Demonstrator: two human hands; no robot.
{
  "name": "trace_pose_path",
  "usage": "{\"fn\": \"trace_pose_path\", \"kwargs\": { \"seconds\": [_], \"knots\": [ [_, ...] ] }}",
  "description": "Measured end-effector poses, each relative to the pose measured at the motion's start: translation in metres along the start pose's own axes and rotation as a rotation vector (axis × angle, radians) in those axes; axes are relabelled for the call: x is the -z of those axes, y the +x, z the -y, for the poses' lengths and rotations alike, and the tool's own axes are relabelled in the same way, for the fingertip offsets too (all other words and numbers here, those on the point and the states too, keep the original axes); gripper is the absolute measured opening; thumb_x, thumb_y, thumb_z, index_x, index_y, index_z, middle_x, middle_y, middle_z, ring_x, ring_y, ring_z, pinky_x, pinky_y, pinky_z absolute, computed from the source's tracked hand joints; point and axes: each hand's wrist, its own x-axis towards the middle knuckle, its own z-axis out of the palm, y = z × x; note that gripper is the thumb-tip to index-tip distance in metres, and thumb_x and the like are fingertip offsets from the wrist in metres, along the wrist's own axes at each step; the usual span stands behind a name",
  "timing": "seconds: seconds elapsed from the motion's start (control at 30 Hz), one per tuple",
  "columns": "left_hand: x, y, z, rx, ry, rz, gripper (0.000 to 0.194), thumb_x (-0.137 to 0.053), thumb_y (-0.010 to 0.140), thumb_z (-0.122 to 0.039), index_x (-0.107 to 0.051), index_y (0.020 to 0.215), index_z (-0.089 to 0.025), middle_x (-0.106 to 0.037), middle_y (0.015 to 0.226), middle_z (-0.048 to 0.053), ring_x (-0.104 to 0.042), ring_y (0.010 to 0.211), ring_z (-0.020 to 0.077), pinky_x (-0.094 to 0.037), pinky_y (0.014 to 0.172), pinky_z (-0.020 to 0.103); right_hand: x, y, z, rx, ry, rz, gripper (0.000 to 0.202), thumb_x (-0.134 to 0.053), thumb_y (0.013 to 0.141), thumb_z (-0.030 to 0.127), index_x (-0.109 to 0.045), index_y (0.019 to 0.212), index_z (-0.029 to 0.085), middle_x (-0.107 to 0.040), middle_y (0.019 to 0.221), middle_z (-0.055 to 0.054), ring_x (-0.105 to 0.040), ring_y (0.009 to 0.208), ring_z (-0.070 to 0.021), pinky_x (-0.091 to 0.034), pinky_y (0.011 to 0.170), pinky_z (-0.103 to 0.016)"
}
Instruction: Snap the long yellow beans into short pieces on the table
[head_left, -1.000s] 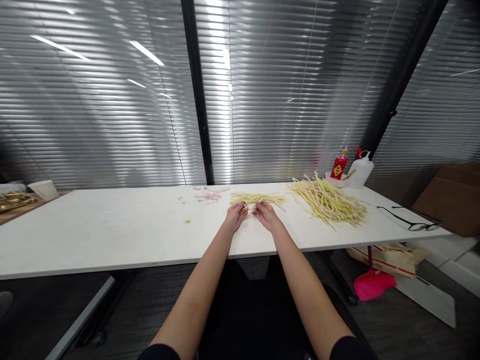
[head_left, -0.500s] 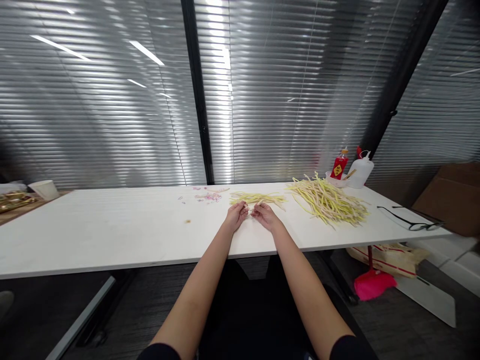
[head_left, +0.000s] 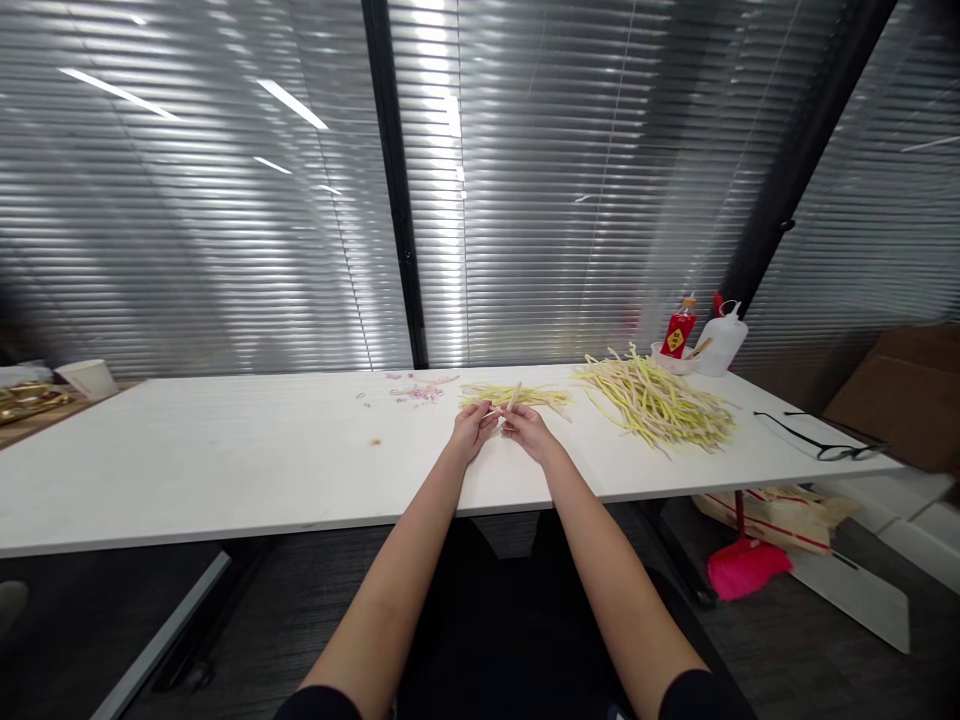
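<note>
Over the white table (head_left: 247, 450), my left hand (head_left: 474, 430) and my right hand (head_left: 527, 430) nearly meet at the fingertips. A short pale stalk (head_left: 514, 396) stands up between the fingers of my right hand. My left fingers are pinched on a pale piece too small to make out well. Just behind both hands lies a small row of yellow-green stalks (head_left: 544, 396). To the right is a larger heap of long yellow and pale stalks (head_left: 652, 400). Pinkish scraps (head_left: 420, 393) lie behind and to the left of my hands.
At the back right stand a red bottle (head_left: 679, 330), a white squeeze bottle (head_left: 721, 343) and a small bowl (head_left: 675, 362). Black glasses (head_left: 836, 453) rest near the right end. A white cup (head_left: 90, 380) is at the far left. A brown spot (head_left: 375, 442) marks the tabletop.
The pale stalk at my right fingers now points up and stands out more clearly. My fingertips have shifted slightly and come closer together; the rest looks the same.
</note>
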Motion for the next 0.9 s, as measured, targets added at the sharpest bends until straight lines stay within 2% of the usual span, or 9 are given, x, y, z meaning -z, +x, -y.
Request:
{"fn": "trace_pose_path", "kwargs": {
  "seconds": [0.13, 0.33, 0.5, 0.6, 0.77, 0.9],
  "knots": [
    [-0.001, -0.001, 0.002, 0.009, 0.029, 0.033, 0.021, -0.077, 0.07, -0.021, -0.063, 0.082, -0.012, -0.069, 0.09, 0.008, -0.067, 0.083, 0.0132, -0.054, 0.076, 0.021, 0.002, 0.003, -0.004, 0.043, -0.02, -0.076, 0.035, -0.08, 0.06, 0.034, -0.07, 0.089, 0.019, -0.064, 0.074, 0.002, -0.056, 0.061, -0.0077, -0.049, 0.063, -0.023],
    [-0.002, -0.004, 0.002, 0.028, 0.08, 0.029, 0.019, -0.078, 0.069, -0.021, -0.066, 0.079, -0.01, -0.069, 0.082, 0.008, -0.067, 0.083, 0.0136, -0.054, 0.08, 0.022, 0.008, 0.013, -0.012, 0.146, -0.06, -0.191, 0.039, -0.077, 0.061, 0.036, -0.067, 0.094, 0.02, -0.061, 0.072, 0.003, -0.055, 0.058, -0.0079, -0.049, 0.056, -0.022],
    [-0.003, -0.004, 0.002, 0.035, 0.113, 0.016, 0.018, -0.078, 0.069, -0.022, -0.066, 0.077, -0.01, -0.067, 0.076, 0.006, -0.065, 0.075, 0.0113, -0.054, 0.076, 0.022, 0.008, 0.015, -0.012, 0.238, -0.086, -0.254, 0.052, -0.075, 0.061, 0.037, -0.058, 0.109, 0.024, -0.062, 0.078, 0.004, -0.053, 0.052, -0.0072, -0.042, 0.046, -0.02],
    [-0.002, -0.004, 0.002, 0.046, 0.14, 0.004, 0.018, -0.077, 0.07, -0.023, -0.066, 0.076, -0.011, -0.066, 0.072, 0.005, -0.064, 0.07, 0.0097, -0.053, 0.072, 0.021, 0.006, 0.014, -0.01, 0.297, -0.131, -0.267, 0.053, -0.073, 0.063, 0.037, -0.055, 0.112, 0.026, -0.062, 0.081, 0.004, -0.052, 0.049, -0.0065, -0.038, 0.044, -0.02],
    [0.0, -0.002, 0.003, 0.047, 0.129, -0.007, 0.02, -0.078, 0.069, -0.023, -0.067, 0.081, -0.011, -0.066, 0.074, 0.005, -0.063, 0.071, 0.0093, -0.052, 0.07, 0.019, 0.005, 0.012, -0.011, 0.341, -0.264, -0.291, 0.041, -0.072, 0.063, 0.038, -0.063, 0.101, 0.023, -0.062, 0.081, 0.002, -0.048, 0.049, -0.0063, -0.037, 0.046, -0.021],
    [0.002, 0.001, 0.004, 0.037, 0.111, -0.022, 0.022, -0.078, 0.069, -0.024, -0.067, 0.083, -0.01, -0.065, 0.074, 0.005, -0.063, 0.071, 0.0089, -0.051, 0.071, 0.019, 0.006, 0.01, -0.012, 0.365, -0.391, -0.288, 0.04, -0.069, 0.067, 0.038, -0.069, 0.103, 0.021, -0.065, 0.084, -0.002, -0.047, 0.053, -0.0083, -0.04, 0.052, -0.025]
  ]
}}
